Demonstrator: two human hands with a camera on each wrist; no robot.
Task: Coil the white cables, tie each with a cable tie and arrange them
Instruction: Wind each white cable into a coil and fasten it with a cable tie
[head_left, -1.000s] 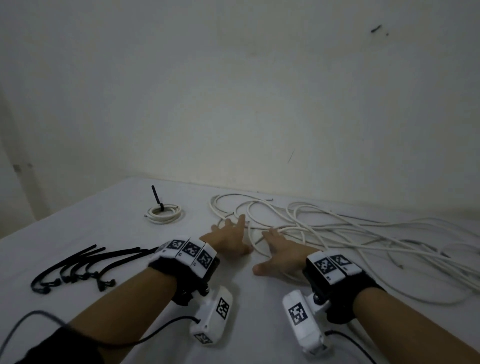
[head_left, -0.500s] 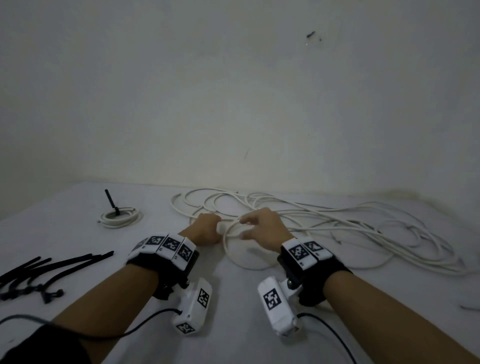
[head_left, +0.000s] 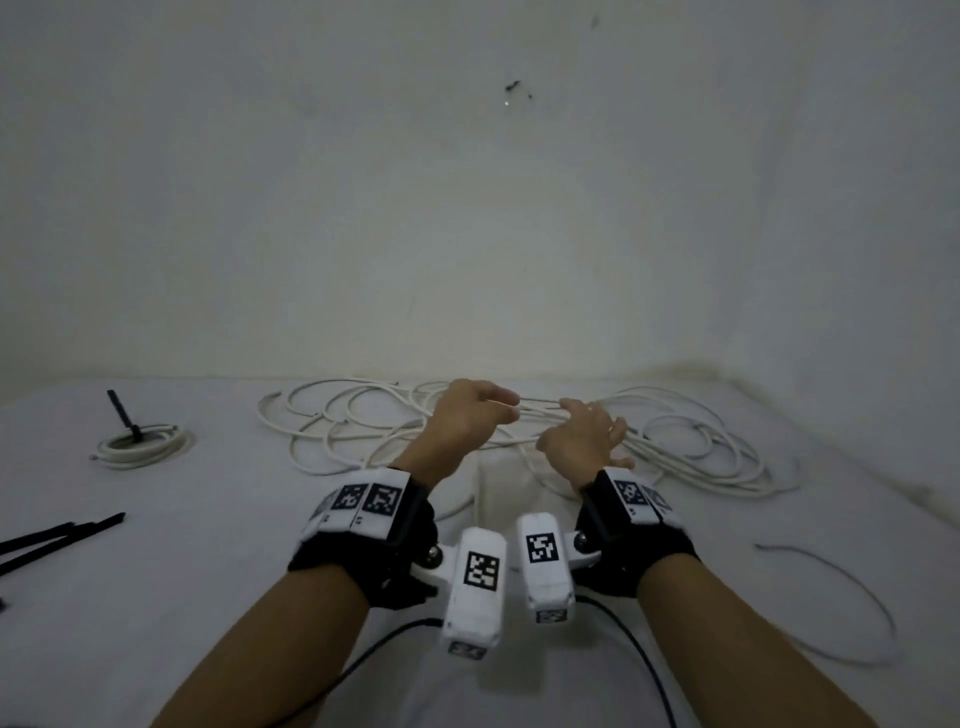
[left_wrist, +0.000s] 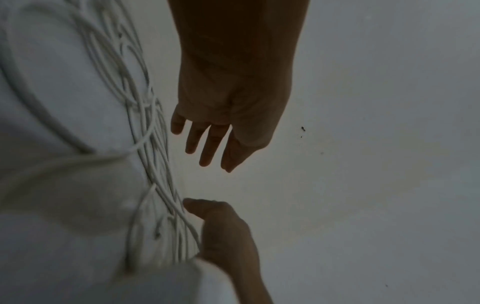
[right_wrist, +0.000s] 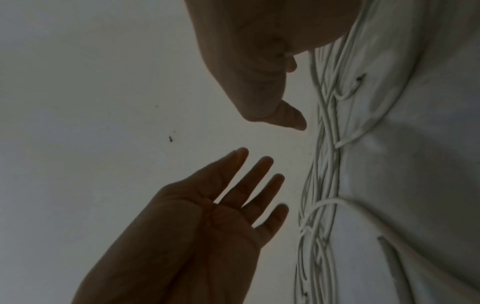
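**cable_newbie:** Trying to read where things sit. The loose white cable (head_left: 363, 415) sprawls in a tangle of loops across the far side of the worktop (head_left: 208, 597), close to the wall, right?

**tidy_desk:** Yep, and both hands are over the middle of that mess, close together but not touching. The right hand (head_left: 584, 444) has its fingers (right_wrist: 257, 176) straight and spread apart, palm bare, nothing in it.

**cable_newbie:** And the left hand (head_left: 465, 423)?

**tidy_desk:** Curled in, thumb and forefinger pointing toward the right hand. Strands run right past the tips, but honestly I can't tell if it's pinching one or if they're just lying behind it. The wrist views are dark and blurry.

**cable_newbie:** Anything already done?

**tidy_desk:** One finished coil (head_left: 140, 444) sits far left, well apart from the tangle, with a black tie (head_left: 122, 413) sticking up out of it. Spare cable ties (head_left: 62, 532) lie at the left edge, nearer the person. A thin grey wire (head_left: 857, 597) curves along the right side.
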